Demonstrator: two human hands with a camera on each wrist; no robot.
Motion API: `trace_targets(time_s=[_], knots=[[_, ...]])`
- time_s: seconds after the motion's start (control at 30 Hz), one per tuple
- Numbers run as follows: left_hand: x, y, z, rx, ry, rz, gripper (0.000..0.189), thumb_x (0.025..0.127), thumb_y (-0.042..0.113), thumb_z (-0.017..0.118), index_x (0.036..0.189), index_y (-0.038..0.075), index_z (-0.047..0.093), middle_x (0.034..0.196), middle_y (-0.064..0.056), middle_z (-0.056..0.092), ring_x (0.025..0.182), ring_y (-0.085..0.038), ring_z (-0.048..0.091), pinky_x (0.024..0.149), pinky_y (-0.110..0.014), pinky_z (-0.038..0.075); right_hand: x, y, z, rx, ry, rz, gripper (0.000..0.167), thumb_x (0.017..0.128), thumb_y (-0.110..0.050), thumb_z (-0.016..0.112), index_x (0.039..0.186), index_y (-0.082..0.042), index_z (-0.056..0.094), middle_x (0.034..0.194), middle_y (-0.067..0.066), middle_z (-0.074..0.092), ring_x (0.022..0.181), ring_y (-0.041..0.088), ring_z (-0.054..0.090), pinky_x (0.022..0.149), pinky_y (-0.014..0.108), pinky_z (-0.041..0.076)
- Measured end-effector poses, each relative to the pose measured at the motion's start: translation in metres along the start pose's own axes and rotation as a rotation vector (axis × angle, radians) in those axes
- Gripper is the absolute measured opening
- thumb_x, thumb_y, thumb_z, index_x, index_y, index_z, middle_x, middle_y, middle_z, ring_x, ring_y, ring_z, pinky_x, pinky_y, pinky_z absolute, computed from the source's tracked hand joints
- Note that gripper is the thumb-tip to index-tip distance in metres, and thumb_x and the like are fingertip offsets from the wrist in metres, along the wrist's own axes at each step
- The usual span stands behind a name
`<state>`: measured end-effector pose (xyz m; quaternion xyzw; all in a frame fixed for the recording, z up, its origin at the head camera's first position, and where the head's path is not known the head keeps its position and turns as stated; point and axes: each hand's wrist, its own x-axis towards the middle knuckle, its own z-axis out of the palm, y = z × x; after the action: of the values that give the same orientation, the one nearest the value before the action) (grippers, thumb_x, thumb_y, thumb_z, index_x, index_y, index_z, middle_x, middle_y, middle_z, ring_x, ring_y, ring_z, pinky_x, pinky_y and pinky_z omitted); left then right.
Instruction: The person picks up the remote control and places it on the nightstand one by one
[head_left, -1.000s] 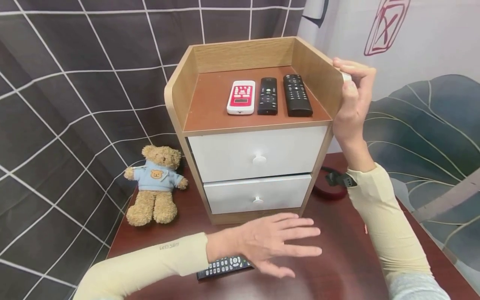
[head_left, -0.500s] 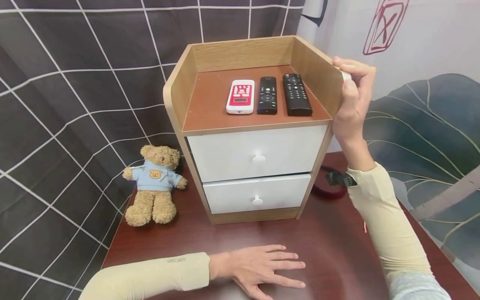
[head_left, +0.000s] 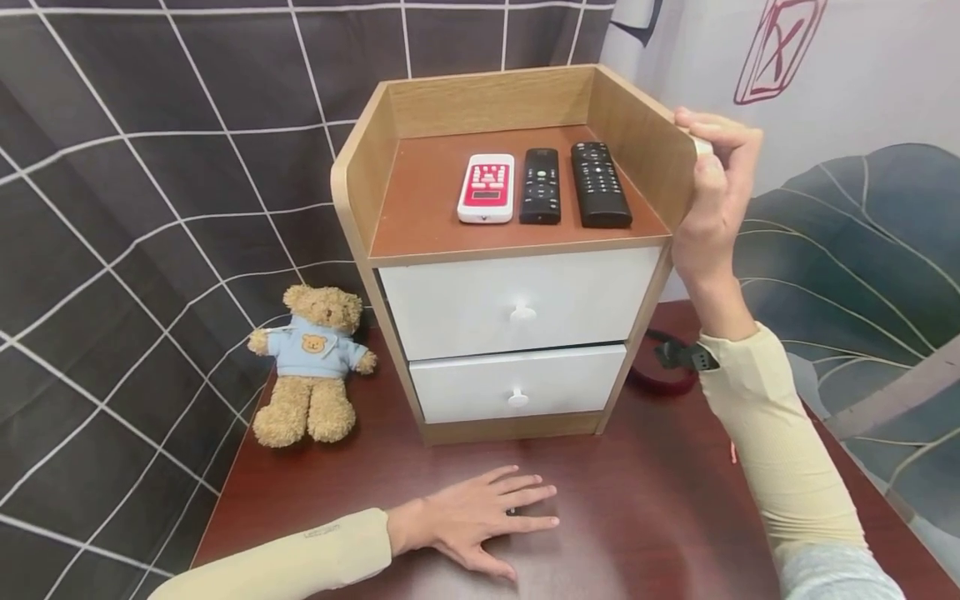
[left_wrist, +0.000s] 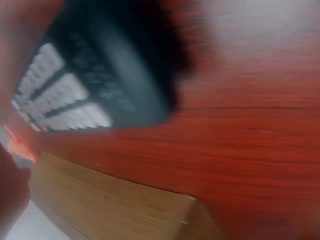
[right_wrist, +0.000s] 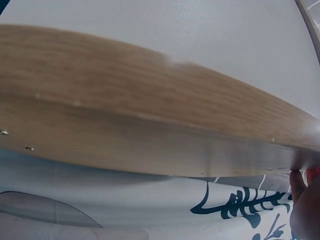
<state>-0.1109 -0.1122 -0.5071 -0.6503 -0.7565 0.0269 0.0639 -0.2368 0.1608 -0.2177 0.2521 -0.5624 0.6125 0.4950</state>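
My left hand (head_left: pixel 476 518), fingers straight and spread, is low over the table in front of the cabinet. Beneath it, a black remote control (left_wrist: pixel 95 75) with pale buttons shows close up and blurred in the left wrist view; the head view hides it. My right hand (head_left: pixel 716 196) grips the upper edge of the right side panel of a small wooden cabinet (head_left: pixel 510 429), its fingers bent over the rim. Both white drawers (head_left: pixel 517 308) have round knobs. On the brown top lie a white and red remote (head_left: pixel 486 190), a slim black remote (head_left: pixel 541 187) and a larger black remote (head_left: pixel 600 187).
A teddy bear (head_left: pixel 315 367) in a blue top sits left of the cabinet on the dark red table (head_left: pixel 637 517). Behind my right wrist lies a dark red ring-shaped object (head_left: pixel 660 383). Black curtain (head_left: pixel 150 208) with white grid lines hangs behind and to the left.
My left hand has come down toward the table's front and then shifted left, covering the black remote control that showed beside the wrist. My right hand keeps its grip on the cabinet.
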Motion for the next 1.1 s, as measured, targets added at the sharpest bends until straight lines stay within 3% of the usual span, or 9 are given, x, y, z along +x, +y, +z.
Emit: trace_targets(time_s=[0.17,0.37,0.63,0.8,0.93,1.1], knots=[[-0.023,-0.007,0.007,-0.063,0.001,-0.053,0.084,0.091,0.071,0.049,0.158,0.025,0.028,0.164,-0.007,0.027,0.151,-0.024,0.028,0.120,-0.045,0.029,0.001,-0.002,-0.001,0.013,0.013,-0.004,0.028,0.084,-0.014,0.039,0.104,-0.008,0.057,0.114,0.005,0.063,0.118,0.027,0.055,0.102,0.032,0.038],[-0.050,-0.009,0.019,-0.086,0.028,-0.103,0.085,0.093,0.071,0.044,0.159,0.022,0.024,0.163,-0.008,0.030,0.148,-0.023,0.034,0.117,-0.042,0.034,0.001,-0.003,-0.001,0.016,0.019,-0.009,0.027,0.084,-0.015,0.039,0.104,-0.008,0.057,0.113,0.005,0.063,0.117,0.027,0.055,0.102,0.032,0.038],[-0.093,-0.010,0.020,-0.061,0.102,-0.265,0.088,0.089,0.073,0.049,0.155,0.017,0.036,0.153,-0.007,0.045,0.133,-0.019,0.049,0.106,-0.039,0.044,0.002,-0.004,0.001,0.009,-0.006,-0.010,0.028,0.084,-0.015,0.039,0.104,-0.009,0.057,0.114,0.004,0.063,0.117,0.026,0.055,0.103,0.032,0.038],[-0.099,-0.004,0.025,-0.047,0.118,-0.295,0.089,0.089,0.072,0.049,0.154,0.013,0.038,0.145,-0.002,0.051,0.120,-0.013,0.052,0.098,-0.033,0.046,0.004,-0.006,0.003,0.017,0.013,-0.014,0.027,0.083,-0.015,0.039,0.103,-0.008,0.057,0.112,0.005,0.063,0.115,0.025,0.056,0.102,0.032,0.038],[-0.097,0.000,0.029,-0.024,0.111,-0.307,0.086,0.089,0.069,0.050,0.153,0.012,0.038,0.132,0.004,0.054,0.106,-0.009,0.050,0.088,-0.027,0.044,0.003,-0.005,0.004,0.023,0.020,-0.009,0.027,0.083,-0.015,0.039,0.102,-0.008,0.057,0.111,0.005,0.063,0.115,0.025,0.056,0.101,0.032,0.038],[-0.091,0.001,0.027,-0.024,0.073,-0.318,0.079,0.089,0.062,0.054,0.149,0.011,0.044,0.119,0.005,0.053,0.101,-0.008,0.048,0.086,-0.025,0.045,0.001,-0.004,0.002,0.016,0.017,-0.006,0.027,0.084,-0.015,0.040,0.103,-0.008,0.057,0.112,0.005,0.063,0.115,0.025,0.055,0.101,0.031,0.038]])
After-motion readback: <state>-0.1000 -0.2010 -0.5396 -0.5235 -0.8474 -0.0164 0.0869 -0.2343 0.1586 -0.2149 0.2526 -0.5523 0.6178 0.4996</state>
